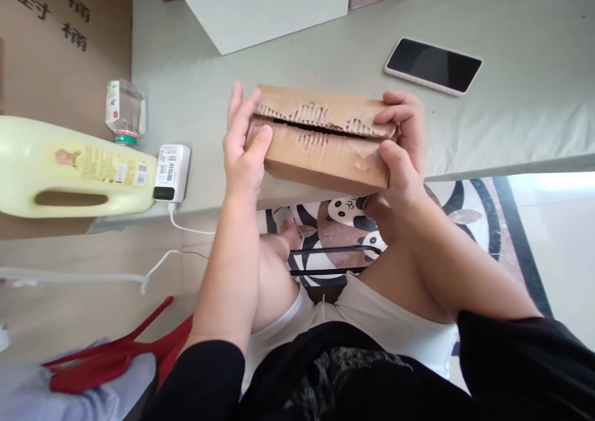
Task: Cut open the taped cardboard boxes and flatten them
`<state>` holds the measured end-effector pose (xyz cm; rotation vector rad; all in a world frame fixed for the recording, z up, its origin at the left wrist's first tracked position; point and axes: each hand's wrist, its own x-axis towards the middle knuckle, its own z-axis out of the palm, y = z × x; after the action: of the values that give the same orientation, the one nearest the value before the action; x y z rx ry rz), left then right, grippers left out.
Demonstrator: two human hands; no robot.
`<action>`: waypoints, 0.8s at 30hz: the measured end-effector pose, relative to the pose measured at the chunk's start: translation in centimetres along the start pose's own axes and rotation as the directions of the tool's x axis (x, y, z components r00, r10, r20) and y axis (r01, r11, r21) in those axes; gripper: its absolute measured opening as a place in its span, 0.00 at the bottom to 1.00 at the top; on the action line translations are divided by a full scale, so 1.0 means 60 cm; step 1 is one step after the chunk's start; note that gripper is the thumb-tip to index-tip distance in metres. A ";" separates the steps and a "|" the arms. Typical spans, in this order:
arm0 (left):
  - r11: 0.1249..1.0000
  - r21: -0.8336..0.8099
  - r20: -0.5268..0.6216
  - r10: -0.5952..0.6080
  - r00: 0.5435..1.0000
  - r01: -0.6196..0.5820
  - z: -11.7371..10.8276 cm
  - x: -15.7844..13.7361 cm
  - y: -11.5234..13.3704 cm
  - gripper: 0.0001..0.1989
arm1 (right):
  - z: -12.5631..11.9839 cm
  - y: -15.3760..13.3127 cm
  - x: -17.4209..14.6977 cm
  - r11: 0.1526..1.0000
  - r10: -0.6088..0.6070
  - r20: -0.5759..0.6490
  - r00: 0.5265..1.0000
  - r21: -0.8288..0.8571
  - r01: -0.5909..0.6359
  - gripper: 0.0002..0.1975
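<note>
A brown cardboard box (320, 160) is held between my two hands above the near edge of the table. Its torn flaps show ragged corrugation, with a narrow dark gap between them. My left hand (246, 142) grips the left end, thumb on the front flap and fingers at the back corner. Around the right end, my right hand (402, 142) has its thumb on the near flap and its fingers over the far one. What lies inside the box is hidden.
A phone (434, 66) lies at the right on the cloth-covered table (515, 98). Leftward are a white power bank (171, 173) with a cable, a clear bottle (126, 111), a yellow jug (69, 167) and a large carton (65, 55). A white panel (264, 5) stands behind.
</note>
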<state>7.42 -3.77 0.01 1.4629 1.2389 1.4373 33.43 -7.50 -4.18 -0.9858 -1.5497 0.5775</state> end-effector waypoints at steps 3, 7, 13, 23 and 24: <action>0.999 0.005 -0.019 -0.044 0.999 0.044 0.007 -0.001 -0.006 0.17 | -0.005 0.003 -0.001 0.999 0.015 -0.069 0.997 -0.043 -0.018 0.22; 0.999 0.000 -0.045 -0.033 0.998 0.033 0.018 -0.008 -0.014 0.18 | -0.020 -0.003 -0.002 1.000 0.027 -0.055 0.998 0.002 -0.027 0.16; 0.999 0.015 -0.073 0.052 0.996 -0.051 0.028 -0.032 -0.023 0.16 | -0.044 -0.015 -0.006 0.999 0.042 -0.014 0.999 0.014 -0.042 0.14; 0.956 -0.220 -0.303 -0.258 0.917 0.196 0.046 -0.034 0.008 0.09 | -0.047 -0.017 0.000 0.999 -0.020 -0.037 0.999 0.046 0.022 0.18; 0.961 -0.199 -0.279 -0.245 0.928 0.194 0.046 -0.033 0.007 0.10 | -0.046 -0.015 0.000 0.999 -0.022 -0.038 0.999 0.040 0.024 0.19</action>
<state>10.37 -5.44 -0.45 0.9809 1.3790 1.6062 35.84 -8.40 -2.80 -0.9423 -1.5087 0.5686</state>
